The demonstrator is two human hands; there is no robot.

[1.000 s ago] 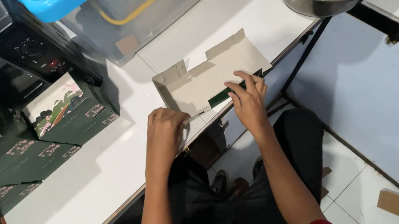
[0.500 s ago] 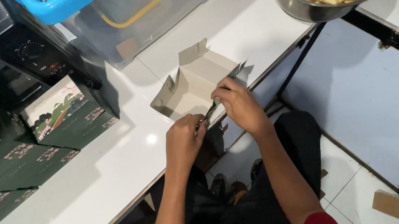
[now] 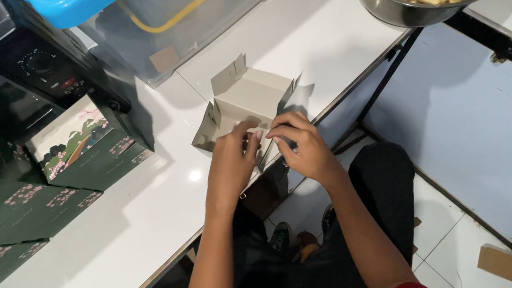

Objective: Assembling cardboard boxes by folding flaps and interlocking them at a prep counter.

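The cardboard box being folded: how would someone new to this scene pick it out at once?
Start at the white table and follow its near edge to the left hand and right hand. Both touch a small cardboard box, half-formed, flaps up, plain brown inside. The green printed boxes to the left are closed or flat.
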